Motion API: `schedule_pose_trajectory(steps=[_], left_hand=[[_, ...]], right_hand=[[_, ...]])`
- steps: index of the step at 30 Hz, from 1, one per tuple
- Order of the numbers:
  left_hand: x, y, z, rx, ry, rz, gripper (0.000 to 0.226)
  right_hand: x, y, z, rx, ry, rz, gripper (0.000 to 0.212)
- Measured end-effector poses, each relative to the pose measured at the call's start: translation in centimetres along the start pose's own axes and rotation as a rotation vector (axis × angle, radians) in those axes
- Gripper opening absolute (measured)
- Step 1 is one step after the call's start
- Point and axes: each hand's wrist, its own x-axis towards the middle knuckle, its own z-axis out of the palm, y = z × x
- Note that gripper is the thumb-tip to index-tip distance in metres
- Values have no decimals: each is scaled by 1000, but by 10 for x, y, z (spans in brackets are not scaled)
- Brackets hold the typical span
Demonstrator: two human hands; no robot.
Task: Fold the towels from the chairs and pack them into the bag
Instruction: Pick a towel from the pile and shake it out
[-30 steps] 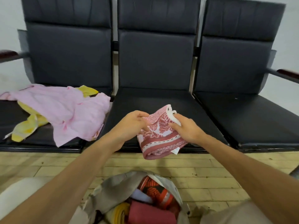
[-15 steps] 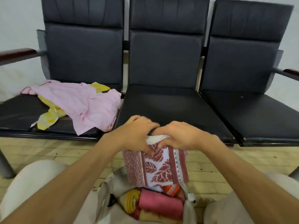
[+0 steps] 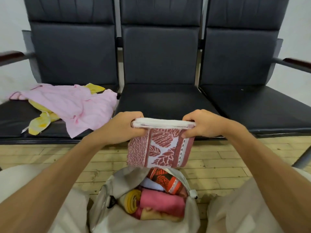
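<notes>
Folded pink leaf-patterned terry towel [image 3: 158, 148] now hung squared above open grey fabric bag [image 3: 103, 201]; left grip [image 3: 122, 125] and right grip [image 3: 200, 123] had slid apart, each pinching a top corner; packing looked next.

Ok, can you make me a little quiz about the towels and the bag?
1. True or false: the left hand and right hand both grip the folded leaf-pattern towel.
2. Which chair holds the pink towel and yellow towel? A left, B middle, C right.
3. Fill in: the bag at the person's knees is ___ at the top.
Key: 1 true; 2 A, the left chair; 3 open.
</notes>
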Motion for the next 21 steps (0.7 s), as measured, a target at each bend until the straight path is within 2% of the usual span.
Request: schedule_pose_trajectory(steps=[2,3,7,12,15,19,21], left_hand=[[-1,2,-5,-113,23,-19,39],[-1,4,-7,-171,33,-30,41],[1,10,-7,-416,72,-105,16],[-2,7,-11,-624,72,-119,41],[-2,10,-12,-749,93,-109,46],[0,12,-12,-849,154,-138,56],[0,13,-12,-869,148,-138,54]], right_hand=[[-5,4,-5,152,42,-8,13],[-8,5,-6,263,59,-12,15],[-18,0,-5,617,155,-16,13],[-21,-3,2,786,216,13,28],[-21,-3,0,860,224,13,33],[-21,-8,-6,1056,257,19,28],[-23,-10,-7,1154,270,37,26]])
